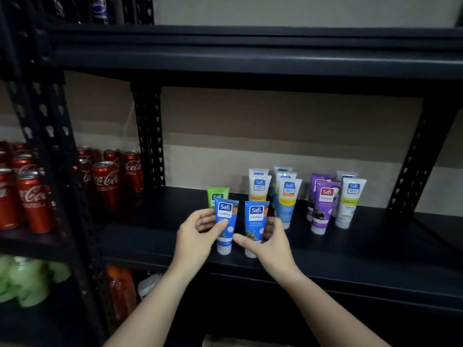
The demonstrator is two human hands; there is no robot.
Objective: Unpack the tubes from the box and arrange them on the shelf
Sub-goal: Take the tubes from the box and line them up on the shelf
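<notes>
- I see the left hand (200, 230) gripping a blue plastic Safi tube (225, 225), fingers curled round it, standing cap-down on the black metal shelf (350, 249).
- The right hand (269, 240) grips a second blue Safi tube (255, 226) just beside the first.
- A green tube (217, 195) stands behind; white tubes (288, 199) and purple tubes (323, 206) stand to the right.
- Red cola cans (105, 182) occupy the neighbouring bay.

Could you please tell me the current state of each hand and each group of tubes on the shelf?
left hand: grips the left blue tube, upright.
right hand: grips the right blue tube, upright.
green tube: upright behind them.
white tubes: upright in rows.
purple tubes: upright.
</notes>
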